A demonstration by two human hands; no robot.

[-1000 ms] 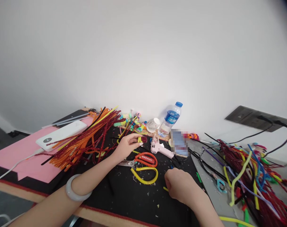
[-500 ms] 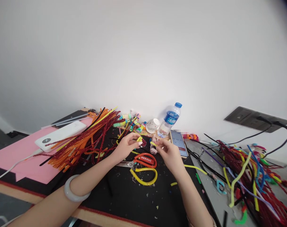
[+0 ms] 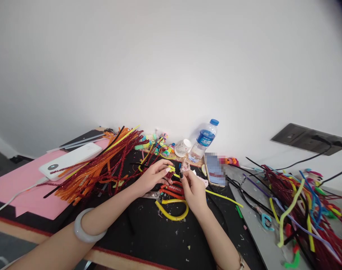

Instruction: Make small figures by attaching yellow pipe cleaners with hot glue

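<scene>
My left hand (image 3: 154,176) is closed around a small bundle of yellow and dark red pipe cleaner (image 3: 171,169), its fingertips pressed on it. Close by on the right, my right hand (image 3: 195,189) pinches a yellow pipe cleaner (image 3: 224,198); a short end points toward the left hand and a long tail trails out past the wrist. Beneath and between the hands lie scissors (image 3: 172,216) with one red and one yellow handle, partly covered by my fingers. Just behind the right hand is a pale pink and white object (image 3: 185,165) whose kind I cannot make out.
Orange and dark red pipe cleaners (image 3: 86,180) are heaped at left beside a white power bank (image 3: 71,159) on pink sheets (image 3: 24,183). A paper cup (image 3: 183,147), water bottle (image 3: 203,141) and phone (image 3: 215,170) stand behind. More pipe cleaners (image 3: 297,210) lie at right below a wall socket (image 3: 306,138).
My right hand has moved slightly left and nearer the left hand, over the scissors' handles. More of the yellow pipe cleaner's tail shows. The view has shifted a little.
</scene>
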